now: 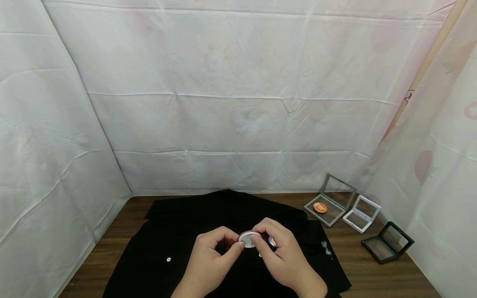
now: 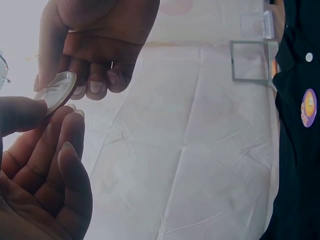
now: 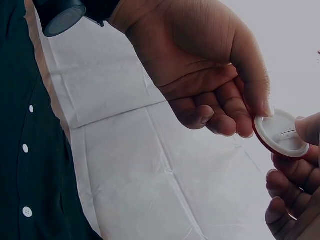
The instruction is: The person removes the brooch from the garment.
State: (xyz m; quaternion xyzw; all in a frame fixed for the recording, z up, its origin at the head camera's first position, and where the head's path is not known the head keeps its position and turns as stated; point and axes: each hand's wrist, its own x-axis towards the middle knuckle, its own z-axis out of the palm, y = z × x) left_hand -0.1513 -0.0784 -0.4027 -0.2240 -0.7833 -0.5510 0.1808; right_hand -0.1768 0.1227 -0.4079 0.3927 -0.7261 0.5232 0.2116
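White creased sheeting walls in the back and both sides of the scene, and below it runs a dark wooden tabletop. Spread across the middle of that tabletop lies a black shirt with small white buttons down its front and a round purple badge already sitting on the cloth. At the tabletop's right rear stand three small hinged display cases, all open: a grey case with an orange badge lying inside it, a white case just beside it, and a black case nearest the right edge. Above the shirt, near the front, the two hands meet. The left hand has its fingers curled, pinching the rim of a round pin badge between thumb and fingertips. The right hand is likewise curled, its thumb and fingers gripping the opposite edge of the same badge. The badge is held in the air between both hands, clear of the cloth, its white back with a thin metal pin facing up and a red rim showing at its edge.
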